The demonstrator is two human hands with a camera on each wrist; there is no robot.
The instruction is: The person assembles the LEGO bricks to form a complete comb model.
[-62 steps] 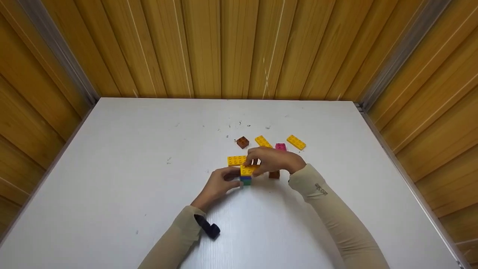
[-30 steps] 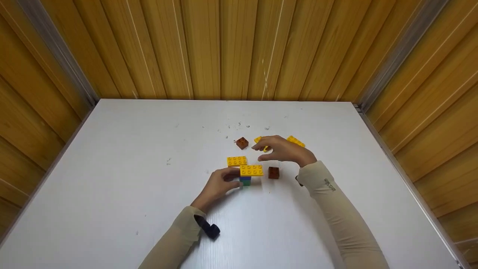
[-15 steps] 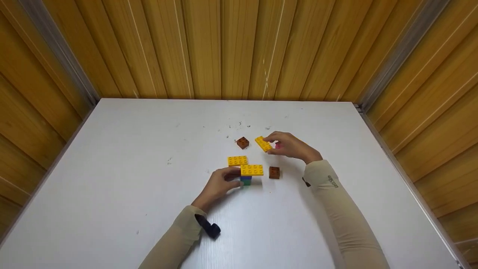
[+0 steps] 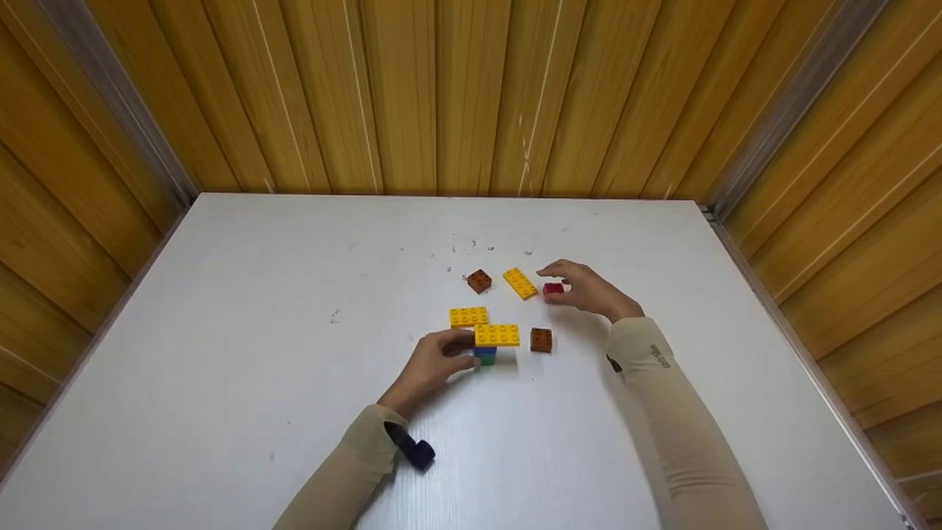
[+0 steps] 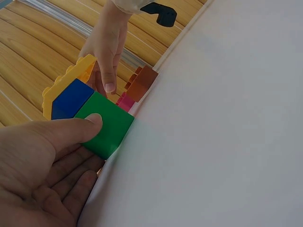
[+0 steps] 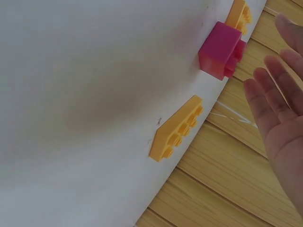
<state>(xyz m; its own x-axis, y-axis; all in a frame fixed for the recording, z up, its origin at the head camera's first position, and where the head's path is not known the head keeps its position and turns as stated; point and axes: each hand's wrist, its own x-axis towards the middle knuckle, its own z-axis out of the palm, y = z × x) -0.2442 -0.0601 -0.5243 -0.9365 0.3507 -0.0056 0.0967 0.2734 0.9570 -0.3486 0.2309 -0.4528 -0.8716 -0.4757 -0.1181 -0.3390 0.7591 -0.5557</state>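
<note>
My left hand (image 4: 434,364) holds a small stack of toy building bricks by its lower part. A green brick (image 5: 106,124) is at the bottom with the thumb pressed on its side, a blue brick (image 5: 73,98) sits on it, and a yellow plate (image 4: 497,335) tops the stack, jutting out to the right. At the right, my right hand (image 4: 589,288) hovers with thumb and fingers spread around a pink brick (image 4: 553,288). In the right wrist view the pink brick (image 6: 220,49) stands apart from the fingers, and nothing is in that hand.
Another yellow plate (image 4: 468,316) lies just behind the stack, and a third (image 4: 520,283) lies left of the pink brick. One brown brick (image 4: 541,340) sits right of the stack, another (image 4: 479,280) farther back. Wood-patterned walls (image 4: 471,96) border the white table (image 4: 294,294).
My right hand has left the yellow plate on top of the stack and moved back and to the right, over to the pink brick. My left hand keeps its hold on the stack.
</note>
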